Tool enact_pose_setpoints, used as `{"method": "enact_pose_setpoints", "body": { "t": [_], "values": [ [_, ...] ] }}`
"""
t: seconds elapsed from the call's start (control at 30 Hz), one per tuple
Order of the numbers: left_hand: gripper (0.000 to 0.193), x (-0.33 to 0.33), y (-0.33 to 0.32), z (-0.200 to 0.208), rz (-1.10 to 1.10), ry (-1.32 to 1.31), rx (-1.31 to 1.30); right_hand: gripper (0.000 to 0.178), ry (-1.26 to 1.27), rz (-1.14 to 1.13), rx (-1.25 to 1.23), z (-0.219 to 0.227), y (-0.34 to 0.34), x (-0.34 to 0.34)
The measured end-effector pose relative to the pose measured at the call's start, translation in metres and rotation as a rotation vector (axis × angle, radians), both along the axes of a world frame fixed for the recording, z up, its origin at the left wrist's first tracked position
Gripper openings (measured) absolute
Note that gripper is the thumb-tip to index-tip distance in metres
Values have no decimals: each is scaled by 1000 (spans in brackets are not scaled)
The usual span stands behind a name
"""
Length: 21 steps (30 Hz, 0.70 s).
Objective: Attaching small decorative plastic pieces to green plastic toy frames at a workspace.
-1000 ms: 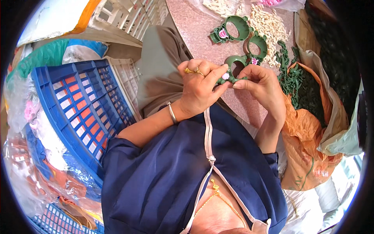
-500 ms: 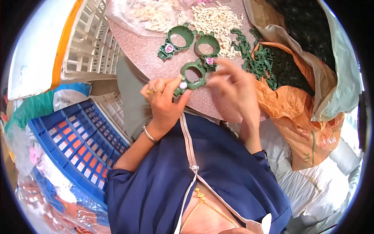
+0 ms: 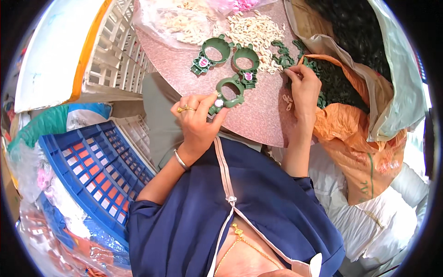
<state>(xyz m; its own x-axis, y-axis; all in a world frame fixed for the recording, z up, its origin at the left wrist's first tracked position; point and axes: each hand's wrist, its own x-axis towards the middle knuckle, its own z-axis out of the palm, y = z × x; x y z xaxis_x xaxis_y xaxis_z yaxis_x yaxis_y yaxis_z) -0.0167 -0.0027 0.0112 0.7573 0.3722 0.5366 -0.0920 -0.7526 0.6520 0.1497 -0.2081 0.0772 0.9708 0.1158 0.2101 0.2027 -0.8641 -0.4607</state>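
My left hand [image 3: 199, 121] grips the lower tab of a green plastic ring-shaped part [image 3: 236, 101], which has a small white round piece near the tab. Two similar green parts, one on the left [image 3: 223, 45] and one on the right [image 3: 252, 54], lie on the table beyond it, each with a pink-and-white piece on its tab. My right hand [image 3: 305, 90] is at the pile of small dark green plastic pieces [image 3: 284, 56], thumb and forefinger pinched together. Whatever lies between those fingertips is hidden.
Small cream-coloured pieces [image 3: 258, 33] are heaped on the pink speckled table [image 3: 184, 79], beside a clear bag [image 3: 161, 21]. An orange sack [image 3: 341, 122] hangs at the table's right edge. Left stand a white crate [image 3: 115, 62] and a blue grid tray [image 3: 60, 147].
My right hand has moved away from the held ring-shaped part, rightward to the dark green pieces, and its fingers have closed. My left hand keeps its grip on the part.
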Motion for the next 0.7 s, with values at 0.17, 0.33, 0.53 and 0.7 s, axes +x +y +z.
{"method": "enact_pose_setpoints", "body": {
  "t": [0.17, 0.33, 0.53, 0.7],
  "values": [
    [41, 1, 0, -2, -4, -11, -7, 16, 285, 95, 902, -3, -5, 1],
    [43, 0, 2, -3, -6, -3, 9, 19, 806, 91, 1387, 1, -7, -1],
    [44, 0, 1, -3, -21, -5, -14, 15, 380, 66, 1120, -21, -1, 3],
    [43, -2, 1, -3, -27, 11, -40, 36, 803, 129, 1496, -9, -11, 3]
  ]
}}
